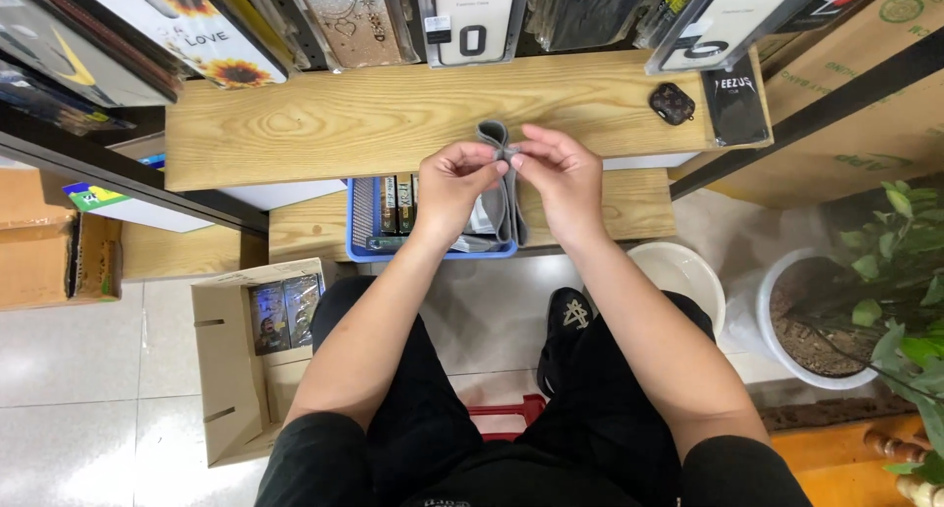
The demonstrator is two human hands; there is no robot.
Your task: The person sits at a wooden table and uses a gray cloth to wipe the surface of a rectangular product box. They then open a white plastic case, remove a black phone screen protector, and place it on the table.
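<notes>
My left hand (454, 178) and my right hand (556, 173) meet over the wooden shelf (324, 119), both pinching the top of a grey soft case or folded sleeve (503, 207) that hangs down between them. Its looped upper end (492, 133) sticks up above my fingers. Directly beneath my hands sits a blue plastic basket (362, 222) holding several packaged items standing on edge. My wrists hide part of the basket's contents.
Packaged phone cases (472, 15) hang above the shelf. A small dark pouch (673, 103) and a black case (736, 104) lie at the shelf's right end. An open cardboard box (236, 369) stands on the floor left; a white bucket (683, 271) and potted plant (816, 320) right.
</notes>
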